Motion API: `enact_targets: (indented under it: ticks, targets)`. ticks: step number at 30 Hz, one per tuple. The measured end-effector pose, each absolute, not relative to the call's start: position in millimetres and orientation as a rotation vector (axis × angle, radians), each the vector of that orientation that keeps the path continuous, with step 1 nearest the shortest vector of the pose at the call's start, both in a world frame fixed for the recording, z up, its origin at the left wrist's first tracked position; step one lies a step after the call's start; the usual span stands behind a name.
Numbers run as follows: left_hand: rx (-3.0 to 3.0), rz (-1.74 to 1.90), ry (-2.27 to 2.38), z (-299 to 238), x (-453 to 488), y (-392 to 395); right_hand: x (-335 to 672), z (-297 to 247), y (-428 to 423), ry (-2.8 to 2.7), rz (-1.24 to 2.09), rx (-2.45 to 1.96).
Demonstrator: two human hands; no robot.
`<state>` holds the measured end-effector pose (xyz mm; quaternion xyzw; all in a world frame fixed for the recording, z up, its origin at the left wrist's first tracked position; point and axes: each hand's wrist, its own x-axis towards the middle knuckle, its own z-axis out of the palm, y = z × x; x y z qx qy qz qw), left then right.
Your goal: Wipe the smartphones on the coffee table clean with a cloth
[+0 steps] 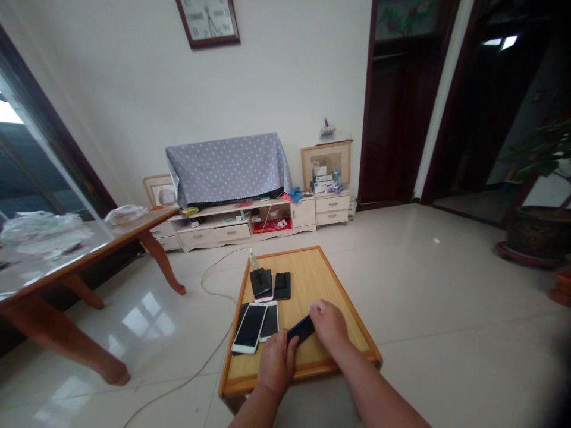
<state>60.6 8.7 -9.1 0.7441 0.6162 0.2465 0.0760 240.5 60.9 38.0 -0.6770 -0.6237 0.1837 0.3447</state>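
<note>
My left grip [276,362] and my right grip [328,324] are both clamped on a dark phone [301,329], one at each end. A small white bit [314,307] shows at my right fingers, but I cannot tell what it is. The dark phone is tilted, and its long side points away from me and to the right. It is over the wooden table [292,251], near the close edge. Just left of my hands lie a white phone [248,328] and a second white phone [270,321]. Farther up, a black phone [261,283] sits on another phone, beside a flat black phone [282,286] and a small bottle [253,259]. One phone is in my hands, and the others lie on the table.
</note>
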Motion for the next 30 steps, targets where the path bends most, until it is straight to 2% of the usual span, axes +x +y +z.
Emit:
enact_targets:
  ticks: [4,11,20,24,27,30]
  targets:
    - [2.219,0.758,1.853,-9.1,60.6,8.4,251.8,38.6,68.3,-1.569,0.419,-1.791]
    - [2.254,0.760,1.790,-11.9,58.8,11.4,184.9,31.8,27.0,-1.830,0.470,-1.579]
    - [2.232,0.796,1.836,-10.8,60.4,8.4,265.9,38.8,75.3,-1.568,0.424,-1.858]
    - [2.225,0.783,1.836,-12.7,59.7,8.8,234.0,36.4,52.5,-1.756,0.337,-1.774]
    - [2.242,0.772,1.811,-13.8,58.7,9.5,200.7,34.1,30.3,-1.913,0.431,-1.581]
    - [2.242,0.761,1.810,-13.2,58.2,9.4,201.3,35.3,30.9,-1.883,0.479,-1.586]
